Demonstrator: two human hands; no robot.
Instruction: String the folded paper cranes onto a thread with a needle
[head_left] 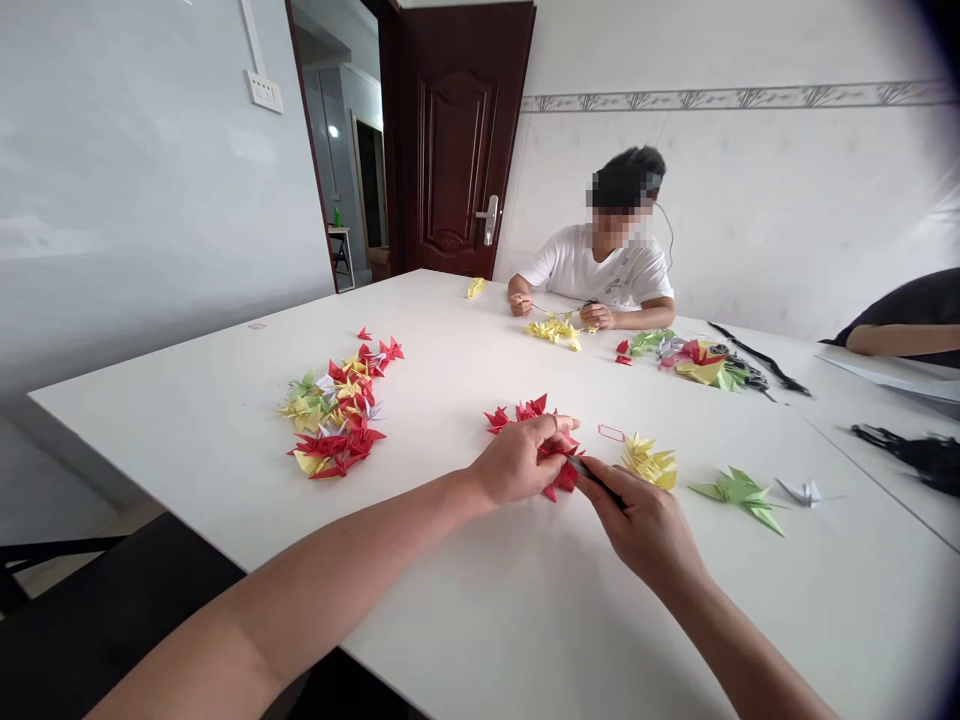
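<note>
My left hand [521,458] is over a cluster of red origami cranes [532,407], its thumb and fingers closed on one red origami crane [561,480]. My right hand [645,520] is wrapped round a slim black tool [604,483], whose grey front end meets the crane beside my left thumb. The exact kind of tool cannot be made out, as the fingers cover part of it. Just beyond my right hand lie yellow origami cranes [651,462]. A green origami crane [739,492] and a white origami crane [808,493] rest farther right.
A curved row of mixed origami cranes [337,400] lies on the white table [420,560] at left. Across from me, a person in a white shirt [600,275] handles a thread above yellow cranes [555,330]. More cranes [697,360], black straps [757,358] and another person's arm [907,338] are at right.
</note>
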